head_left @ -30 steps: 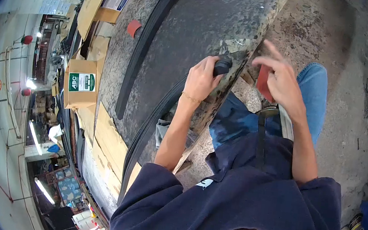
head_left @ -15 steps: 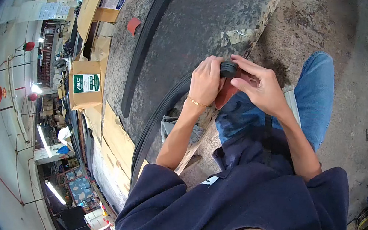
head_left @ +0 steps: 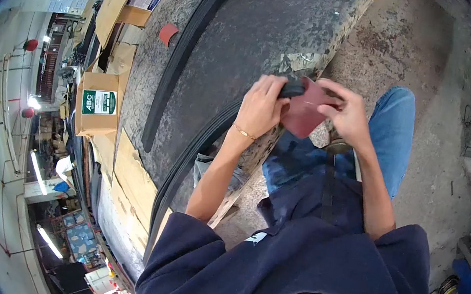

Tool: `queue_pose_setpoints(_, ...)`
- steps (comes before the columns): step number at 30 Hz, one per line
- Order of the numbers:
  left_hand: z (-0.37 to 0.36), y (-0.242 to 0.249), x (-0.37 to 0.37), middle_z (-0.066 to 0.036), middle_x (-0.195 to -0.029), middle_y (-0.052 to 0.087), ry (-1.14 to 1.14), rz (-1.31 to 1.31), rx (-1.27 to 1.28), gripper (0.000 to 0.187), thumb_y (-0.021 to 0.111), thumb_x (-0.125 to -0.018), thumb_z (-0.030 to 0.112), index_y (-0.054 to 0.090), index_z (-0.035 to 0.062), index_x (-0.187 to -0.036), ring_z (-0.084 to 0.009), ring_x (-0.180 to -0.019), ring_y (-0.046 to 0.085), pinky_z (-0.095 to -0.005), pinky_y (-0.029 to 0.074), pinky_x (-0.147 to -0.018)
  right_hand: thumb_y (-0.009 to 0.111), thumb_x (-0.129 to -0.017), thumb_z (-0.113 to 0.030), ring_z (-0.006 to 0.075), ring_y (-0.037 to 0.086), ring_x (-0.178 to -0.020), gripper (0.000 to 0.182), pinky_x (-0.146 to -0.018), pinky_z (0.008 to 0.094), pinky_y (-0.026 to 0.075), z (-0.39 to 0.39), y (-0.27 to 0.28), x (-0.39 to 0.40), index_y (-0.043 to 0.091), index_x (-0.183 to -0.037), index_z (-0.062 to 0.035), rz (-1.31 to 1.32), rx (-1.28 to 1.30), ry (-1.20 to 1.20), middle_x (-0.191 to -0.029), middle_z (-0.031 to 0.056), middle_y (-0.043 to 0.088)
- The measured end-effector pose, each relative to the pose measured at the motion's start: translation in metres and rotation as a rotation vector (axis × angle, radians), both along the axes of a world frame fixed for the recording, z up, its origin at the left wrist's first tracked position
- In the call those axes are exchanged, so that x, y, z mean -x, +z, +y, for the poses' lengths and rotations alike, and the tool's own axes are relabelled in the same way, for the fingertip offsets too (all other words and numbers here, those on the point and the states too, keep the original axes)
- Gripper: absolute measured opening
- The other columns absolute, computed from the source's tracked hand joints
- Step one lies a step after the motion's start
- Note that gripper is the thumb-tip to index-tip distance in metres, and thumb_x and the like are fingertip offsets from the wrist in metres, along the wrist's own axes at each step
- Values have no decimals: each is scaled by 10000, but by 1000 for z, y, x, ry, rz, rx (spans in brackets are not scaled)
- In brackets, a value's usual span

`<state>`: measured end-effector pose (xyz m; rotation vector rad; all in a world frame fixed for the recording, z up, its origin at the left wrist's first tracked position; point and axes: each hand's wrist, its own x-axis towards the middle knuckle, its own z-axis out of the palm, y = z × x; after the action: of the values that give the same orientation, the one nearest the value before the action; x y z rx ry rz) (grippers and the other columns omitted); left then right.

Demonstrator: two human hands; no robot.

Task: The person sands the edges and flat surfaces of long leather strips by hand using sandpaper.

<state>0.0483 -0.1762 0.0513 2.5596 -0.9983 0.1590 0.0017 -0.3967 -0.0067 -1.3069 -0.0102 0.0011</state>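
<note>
My left hand (head_left: 260, 107) is closed around a bundle of long black strips (head_left: 204, 134) near its end, over the edge of the dark worktable (head_left: 249, 42). The strips curve away toward the bottom left, under my forearm. In my right hand (head_left: 348, 115) is a dark red flexible sheet (head_left: 304, 113), which looks like sandpaper, pinched at its right side. The sheet is bent and lies against the strip ends. Another bundle of black strips (head_left: 178, 62) rests on the table, with a small red curved piece (head_left: 168, 34) beside it.
A grey cloth (head_left: 225, 176) lies near the table edge by my left forearm. Cardboard boxes (head_left: 98, 104) and flat cardboard (head_left: 134, 160) stand along the left side. My jeans-clad leg (head_left: 391, 138) is beside the table, on the concrete floor (head_left: 427, 178).
My right hand has turned the red sheet so its broad face now shows beside the strip ends, partly covering them. My left hand keeps its hold. The view has shifted slightly.
</note>
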Motion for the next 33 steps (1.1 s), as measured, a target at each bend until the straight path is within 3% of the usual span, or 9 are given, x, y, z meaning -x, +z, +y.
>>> queue_pose_setpoints(5,-5,-28,0,-139,-1216,587,226,-144,-270,450,653,-890,181,550,17,-1295,-316,-1119,528,-433,405,-951,557,-790,135,108,658,-864,374,-769,265,535,-46,-33,-6,703,-1123,46,48,226,-28,-985,48,730)
queue_pose_setpoints(9,-10,-21,9,-163,-1252,554,260,-89,-279,610,589,-935,319,457,-8,-1432,-323,-1161,493,-468,377,-990,536,-855,-19,67,577,-749,191,-667,253,453,-44,-34,-8,703,-937,25,92,243,-175,-796,-18,647)
queue_pose_setpoints(11,-11,-24,9,-162,-1252,554,291,-125,-283,612,586,-938,317,453,-9,-1438,-324,-1168,493,-470,375,-1000,525,-918,-137,57,481,-668,210,-600,276,362,-30,-45,-16,644,-828,11,106,220,-293,-719,-49,537)
queue_pose_setpoints(15,-20,-30,11,-155,-1235,569,352,-169,-202,517,598,-930,216,502,-4,-1388,-337,-1164,512,-477,398,-1003,572,-944,-184,64,469,-662,254,-601,279,357,-16,-31,-27,610,-799,22,96,285,-213,-704,-59,502)
queue_pose_setpoints(18,-14,-32,5,-142,-1183,593,327,-137,-91,422,635,-898,140,574,2,-1292,-329,-1103,543,-451,435,-955,669,-934,-237,237,672,-649,283,-626,403,486,3,-10,-34,697,-1093,-4,-188,525,-83,-685,122,691)
queue_pose_setpoints(19,-12,-31,4,-133,-1152,603,281,-108,-38,378,655,-878,115,609,3,-1236,-320,-1062,559,-430,453,-925,669,-934,-237,237,672,-649,283,-626,403,486,7,-3,-33,697,-1093,-4,-187,530,-77,-685,122,691)
queue_pose_setpoints(21,-16,-30,7,-128,-1132,606,287,-129,-6,353,663,-872,110,617,8,-1207,-316,-1047,563,-423,460,-903,666,-922,-209,376,694,-663,406,-639,478,527,12,10,-32,656,-1301,-64,-110,829,32,-723,229,681)
queue_pose_setpoints(26,-30,-42,14,-124,-1093,624,288,-257,-6,383,669,-849,78,617,2,-1220,-310,-1024,589,-421,473,-853,639,-905,-159,423,665,-631,567,-621,522,520,36,-18,-17,528,-1449,-39,-203,925,-65,-684,229,661)
queue_pose_setpoints(33,-34,-53,15,-139,-1184,642,322,-372,-111,463,636,-865,107,580,-41,-1300,-295,-1099,606,-427,465,-975,626,-876,-91,408,662,-604,615,-599,510,523,38,-22,-16,498,-1474,-23,-248,919,-122,-652,236,644)
